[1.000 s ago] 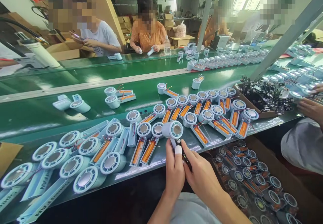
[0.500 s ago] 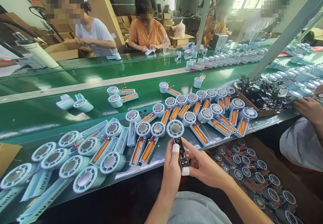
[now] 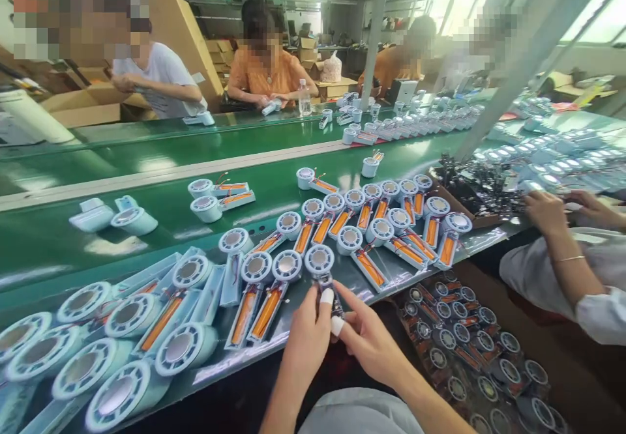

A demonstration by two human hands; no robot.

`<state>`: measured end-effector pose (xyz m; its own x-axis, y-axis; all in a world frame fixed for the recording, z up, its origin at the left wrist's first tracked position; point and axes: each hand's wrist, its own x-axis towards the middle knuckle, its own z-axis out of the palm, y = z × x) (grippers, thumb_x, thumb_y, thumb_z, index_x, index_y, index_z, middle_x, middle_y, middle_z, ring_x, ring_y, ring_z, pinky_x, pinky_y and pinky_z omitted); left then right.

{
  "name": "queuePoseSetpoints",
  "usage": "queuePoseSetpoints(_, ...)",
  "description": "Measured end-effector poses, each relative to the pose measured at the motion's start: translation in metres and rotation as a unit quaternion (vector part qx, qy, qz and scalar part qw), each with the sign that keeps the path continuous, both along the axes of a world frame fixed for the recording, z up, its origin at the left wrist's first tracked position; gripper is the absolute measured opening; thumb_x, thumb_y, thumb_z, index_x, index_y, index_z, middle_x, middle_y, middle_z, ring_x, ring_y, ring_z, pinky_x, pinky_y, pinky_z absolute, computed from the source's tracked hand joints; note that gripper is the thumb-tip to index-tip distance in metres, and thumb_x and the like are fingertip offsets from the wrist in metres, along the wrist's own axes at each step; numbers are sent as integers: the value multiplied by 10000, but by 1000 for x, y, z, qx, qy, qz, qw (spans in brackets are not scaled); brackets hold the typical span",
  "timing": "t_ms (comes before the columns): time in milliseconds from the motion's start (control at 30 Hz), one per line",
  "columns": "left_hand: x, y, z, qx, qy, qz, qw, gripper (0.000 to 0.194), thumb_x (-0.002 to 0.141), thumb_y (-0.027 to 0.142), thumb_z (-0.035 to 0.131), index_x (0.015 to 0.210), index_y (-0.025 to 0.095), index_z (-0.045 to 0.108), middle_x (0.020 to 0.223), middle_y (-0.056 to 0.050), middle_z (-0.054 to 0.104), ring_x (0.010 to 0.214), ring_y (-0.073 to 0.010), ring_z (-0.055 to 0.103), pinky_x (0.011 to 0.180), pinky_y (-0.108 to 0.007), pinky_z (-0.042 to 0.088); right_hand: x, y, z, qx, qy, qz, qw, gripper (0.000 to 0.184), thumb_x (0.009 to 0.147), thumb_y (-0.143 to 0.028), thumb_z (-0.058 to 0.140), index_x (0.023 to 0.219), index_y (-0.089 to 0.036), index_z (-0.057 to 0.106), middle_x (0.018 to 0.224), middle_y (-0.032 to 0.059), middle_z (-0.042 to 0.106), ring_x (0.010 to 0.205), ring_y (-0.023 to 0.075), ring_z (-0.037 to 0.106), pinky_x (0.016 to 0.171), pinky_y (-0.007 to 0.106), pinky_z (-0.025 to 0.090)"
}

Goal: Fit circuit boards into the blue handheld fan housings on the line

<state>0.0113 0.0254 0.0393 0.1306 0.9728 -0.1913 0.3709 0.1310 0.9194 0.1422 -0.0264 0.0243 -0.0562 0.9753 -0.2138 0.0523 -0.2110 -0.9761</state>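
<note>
Between my two hands is a light blue handheld fan (image 3: 319, 260), its round head pointing away from me. A black circuit board (image 3: 336, 303) lies along the fan's handle. My left hand (image 3: 309, 330) grips the handle from the left, its white-covered thumb pressed on the board. From the right, my right hand (image 3: 364, 336) pinches the lower end of the handle, also with a white-covered thumb. Close by on the bench lie several open fan bodies (image 3: 287, 266) with orange batteries and thin wires showing in their handles.
A cardboard box (image 3: 457, 202) of black circuit boards stands to the right, beside a co-worker's hands (image 3: 548, 212). Below the bench edge, a box holds more fans (image 3: 460, 330). A green conveyor (image 3: 161, 167) runs behind. Several people sit across it, near a slanted metal post (image 3: 508, 82).
The view has shifted slightly right and tilted. The fan's handle now points more toward me, with the board foreshortened; both hands keep hold. The co-worker's hands at right have come further into view.
</note>
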Motion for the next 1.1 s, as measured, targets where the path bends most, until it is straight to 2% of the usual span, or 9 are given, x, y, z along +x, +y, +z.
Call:
queuePoseSetpoints(100, -10, 11, 7, 33, 83, 17, 996, 465, 766, 504, 427, 959, 163, 679, 1063, -223, 688, 1040, -416, 631, 973, -586, 433, 0, 8, 7, 36, -121, 28, 992, 665, 915, -319, 560, 1548, -220, 380, 697, -18, 657, 606, 141, 561, 599, 241, 417)
queuePoseSetpoints(200, -15, 21, 6, 58, 170, 9, 984, 554, 764, 534, 360, 1055, 164, 653, 1105, -207, 687, 997, -389, 653, 931, -541, 473, 2, 20, 18, 68, -251, 64, 963, 660, 910, -328, 568, 1537, -229, 386, 642, -30, 668, 650, 185, 646, 665, 263, 464)
queuePoseSetpoints(367, -12, 22, -3, 73, 179, 10, 981, 602, 795, 576, 333, 1137, 160, 602, 1148, -208, 686, 1020, -372, 668, 886, -495, 511, 37, 42, 50, 71, -266, 200, 941, 367, 969, -435, 517, 1249, -229, 636, 542, -56, 644, 571, 150, 646, 580, 203, 458)
queuePoseSetpoints(433, -9, 19, -8, 70, 179, 10, 981, 656, 786, 640, 366, 1170, 153, 577, 1110, -193, 685, 934, -354, 681, 841, -486, 526, 74, 48, 69, 69, -332, 123, 933, 408, 1000, -497, 433, 984, -211, 722, 584, -36, 678, 472, 111, 578, 501, 192, 423)
queuePoseSetpoints(500, -6, 14, -12, 81, 197, 19, 977, 699, 783, 670, 417, 1235, 152, 540, 1120, -175, 673, 914, -345, 680, 804, -473, 533, 124, 52, 91, 83, -449, -76, 886, 474, 997, -488, 412, 817, -179, 723, 658, 11, 705, 518, 120, 584, 526, 215, 431)
queuePoseSetpoints(667, -3, 8, -13, 92, 243, 22, 965, 559, 895, 532, 422, 1313, 166, 480, 1113, -152, 696, 998, -359, 682, 804, -443, 512, 253, 53, 135, 80, -562, -311, 762, 374, 910, -228, 419, 1133, -113, 697, 870, 125, 704, 820, 247, 628, 715, 334, 447)
queuePoseSetpoints(733, -5, 10, -11, 93, 262, 27, 960, 492, 925, 475, 386, 1301, 174, 486, 1102, -147, 703, 968, -356, 689, 773, -429, 502, 282, 54, 138, 82, -585, -312, 744, 369, 803, -172, 535, 1122, -141, 718, 871, 108, 696, 879, 258, 624, 783, 342, 445)
queuePoseSetpoints(933, -14, 18, -10, 117, 314, 13, 942, 412, 972, 441, 353, 1244, 187, 529, 1244, -161, 642, 939, -328, 695, 668, -374, 491, 305, 68, 132, 118, -594, -218, 765, 187, 732, -189, 624, 853, -174, 765, 862, 76, 707, 837, 210, 615, 818, 315, 449)
queuePoseSetpoints(1100, -18, 7, -10, 168, 331, 29, 928, 384, 997, 408, 354, 1241, 179, 541, 1218, -156, 644, 948, -323, 689, 639, -373, 512, 310, 70, 159, 134, -562, -252, 776, 202, 754, -328, 638, 824, -156, 719, 680, 49, 670, 640, 199, 584, 654, 336, 450)
